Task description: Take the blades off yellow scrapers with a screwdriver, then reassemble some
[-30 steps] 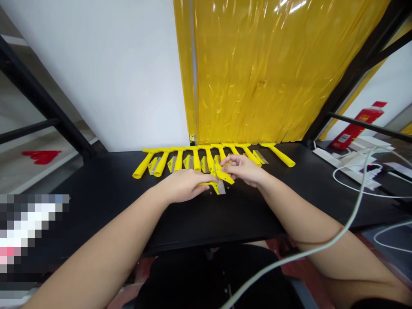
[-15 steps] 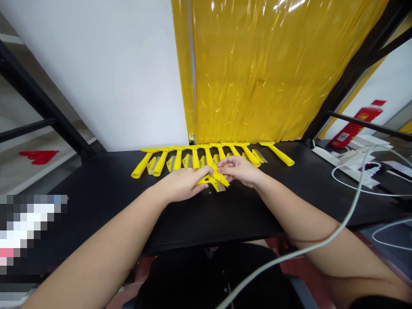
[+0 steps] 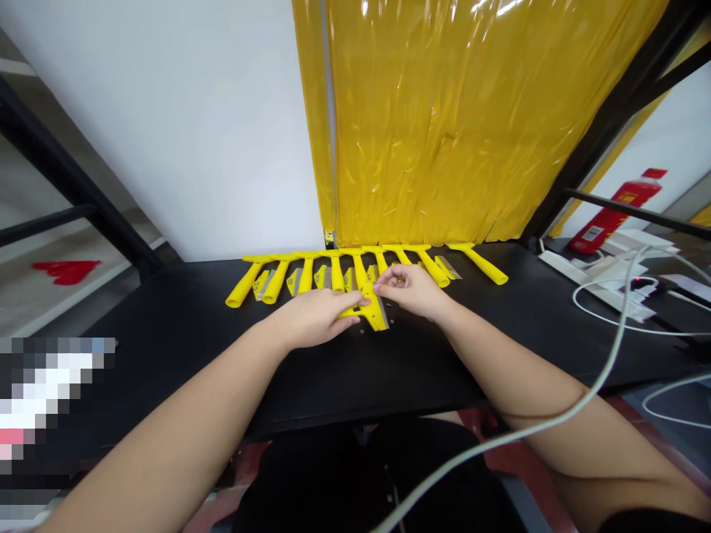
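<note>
My left hand (image 3: 319,317) is closed around the handle of a yellow scraper (image 3: 371,305), held just above the black table with its head toward the right. A thin metal blade (image 3: 383,314) shows along the head's right edge, and a yellow cover plate (image 3: 376,317) lies over it. At the upper end of the head, the thumb and forefinger of my right hand (image 3: 409,289) are pinched against the scraper; the other fingers curl. Small nuts or screws (image 3: 392,321) lie on the table beside the blade. Behind my hands, several yellow scraper handles (image 3: 309,274) stand in a row.
Yellow plates with blades (image 3: 294,281) lie between the handles on the black table (image 3: 311,385). A red bottle (image 3: 616,211) and a white power strip (image 3: 600,285) are at the right. A white cable (image 3: 603,370) crosses over my right forearm. Yellow plastic sheeting (image 3: 444,133) hangs behind.
The yellow cover plate was askew across the scraper head and now lies lined up with it. My right hand has shifted slightly up, uncovering small parts on the table. My left hand keeps its grip.
</note>
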Available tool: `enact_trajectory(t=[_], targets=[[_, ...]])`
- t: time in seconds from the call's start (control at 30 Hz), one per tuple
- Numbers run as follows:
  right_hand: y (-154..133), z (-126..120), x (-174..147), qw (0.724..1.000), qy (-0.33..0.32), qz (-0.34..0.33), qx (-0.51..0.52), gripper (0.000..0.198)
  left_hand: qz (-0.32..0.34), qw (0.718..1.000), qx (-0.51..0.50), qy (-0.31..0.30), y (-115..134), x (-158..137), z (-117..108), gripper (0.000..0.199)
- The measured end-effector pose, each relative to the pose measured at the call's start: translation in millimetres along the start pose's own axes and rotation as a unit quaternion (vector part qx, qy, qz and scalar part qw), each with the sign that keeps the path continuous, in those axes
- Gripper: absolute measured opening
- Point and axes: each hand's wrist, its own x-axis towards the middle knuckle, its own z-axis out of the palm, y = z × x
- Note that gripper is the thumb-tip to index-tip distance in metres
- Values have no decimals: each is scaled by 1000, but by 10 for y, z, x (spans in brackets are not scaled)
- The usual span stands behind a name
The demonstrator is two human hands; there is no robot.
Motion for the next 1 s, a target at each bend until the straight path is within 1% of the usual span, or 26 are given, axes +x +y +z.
enact_trajectory(t=[0.03, 0.1, 0.17, 0.23, 0.33, 0.47, 0.6, 0.67, 0.7, 0.73, 0.77, 0.83, 0.87, 0.93, 1.0], targets=[[7, -14, -2, 1000, -7, 4, 19, 22, 1, 1000, -1, 2, -1, -1, -3, 33], [17, -28, -14, 995, -46, 43, 83, 30, -4, 1000, 8, 9, -7, -6, -5, 35], [21, -21, -31, 982, -88, 90, 144, 42, -9, 1000, 23, 15, -19, -14, 0, 37], [16, -5, -46, 970, -110, 118, 184, 47, -10, 999, 37, 23, -33, -22, 8, 38], [-7, 15, -55, 961, -121, 125, 214, 44, 6, 998, 42, 41, -53, -29, 18, 38], [-50, 28, -47, 959, -125, 114, 229, 43, 59, 996, 20, 60, -69, -30, 14, 36], [-87, -33, -33, 960, -127, 114, 221, 32, 75, 994, 4, 75, -64, -32, -6, 35], [-92, -130, -41, 974, -109, 99, 172, 23, 73, 994, -5, 77, -63, -33, -18, 35], [-88, -193, -51, 983, -106, 82, 125, 19, 71, 995, -8, 76, -66, -33, -22, 34], [-81, -260, -65, 989, -114, 61, 65, 16, 69, 995, -11, 75, -72, -33, -24, 34], [-71, -324, -82, 990, -139, 37, -4, 14, 65, 995, -13, 74, -83, -33, -24, 34], [-44, -419, -114, 969, -209, 3, -132, 15, 56, 995, -15, 76, -111, -33, -20, 34], [-31, -440, -126, 957, -232, -6, -175, 19, 51, 995, -16, 78, -127, -34, -16, 34], [-11, -426, -135, 940, -255, -14, -225, 23, 45, 995, -16, 83, -154, -35, -9, 34], [-9, -356, -131, 932, -259, -25, -253, 20, 41, 995, -11, 88, -170, -37, -5, 34]])
